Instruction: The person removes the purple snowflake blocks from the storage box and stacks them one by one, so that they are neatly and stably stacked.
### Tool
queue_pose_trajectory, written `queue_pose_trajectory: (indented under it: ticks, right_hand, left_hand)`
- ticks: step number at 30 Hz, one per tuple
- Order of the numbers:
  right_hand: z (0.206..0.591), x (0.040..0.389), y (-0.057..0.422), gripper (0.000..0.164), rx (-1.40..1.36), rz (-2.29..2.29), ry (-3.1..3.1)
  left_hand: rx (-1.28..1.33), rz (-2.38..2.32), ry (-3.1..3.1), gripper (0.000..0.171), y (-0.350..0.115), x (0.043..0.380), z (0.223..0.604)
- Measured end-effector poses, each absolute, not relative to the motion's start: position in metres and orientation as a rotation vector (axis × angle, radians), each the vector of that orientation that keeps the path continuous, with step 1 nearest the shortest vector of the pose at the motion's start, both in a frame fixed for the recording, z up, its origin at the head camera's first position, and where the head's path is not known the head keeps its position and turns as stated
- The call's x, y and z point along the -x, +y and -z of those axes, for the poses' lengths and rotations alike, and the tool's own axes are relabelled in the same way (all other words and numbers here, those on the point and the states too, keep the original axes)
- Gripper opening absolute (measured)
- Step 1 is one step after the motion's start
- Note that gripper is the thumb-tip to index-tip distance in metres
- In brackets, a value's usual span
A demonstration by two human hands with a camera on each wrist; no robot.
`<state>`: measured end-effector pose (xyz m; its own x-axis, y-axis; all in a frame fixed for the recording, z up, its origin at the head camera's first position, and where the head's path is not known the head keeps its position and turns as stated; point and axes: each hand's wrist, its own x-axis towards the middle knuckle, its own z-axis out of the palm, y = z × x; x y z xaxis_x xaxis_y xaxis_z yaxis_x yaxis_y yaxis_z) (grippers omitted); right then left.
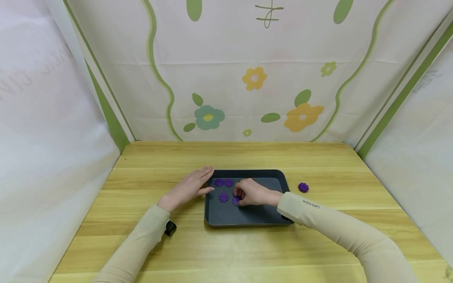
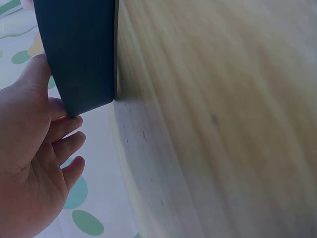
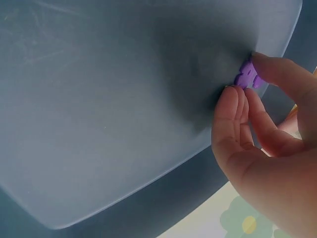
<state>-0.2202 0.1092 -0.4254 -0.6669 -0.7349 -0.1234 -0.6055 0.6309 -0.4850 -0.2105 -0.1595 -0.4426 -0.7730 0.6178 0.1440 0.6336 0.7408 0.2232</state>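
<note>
Flower (image 3: 244, 77) (purple) in dark tray (image 1: 247, 218)

Left hand (image 1: 189, 186) touches the tray (image 1: 247, 218), right hand (image 1: 254, 192) pinches a purple flower (image 1: 235, 201).

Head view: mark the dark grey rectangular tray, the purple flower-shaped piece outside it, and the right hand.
Dark grey rectangular tray (image 1: 244, 216): head view, bare floor.
Purple flower-shaped piece (image 1: 303, 187): head view, its middle.
Right hand (image 1: 254, 192): head view, back of the hand.

A booth (image 1: 42, 157) closed in on three sides by white sheets (image 1: 219, 43), printed with flowers (image 1: 303, 117) and green stripes (image 1: 407, 93), around a wood-grain bench (image 1: 247, 251); what building holds it cannot be told.
</note>
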Motion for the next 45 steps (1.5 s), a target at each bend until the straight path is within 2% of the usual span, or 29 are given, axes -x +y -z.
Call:
queue_pose_trajectory:
  ticks: [23,45]
  right_hand:
    - [0.419,0.217,0.112,0.021,1.044,0.610,2.541]
    - [0.402,0.218,0.160,0.019,1.010,0.697,2.626]
  left_hand:
    - [1.032,0.398,-2.871,0.067,-0.160,0.210,0.442]
    - [1.058,0.384,-2.818,0.068,-0.160,0.211,0.447]
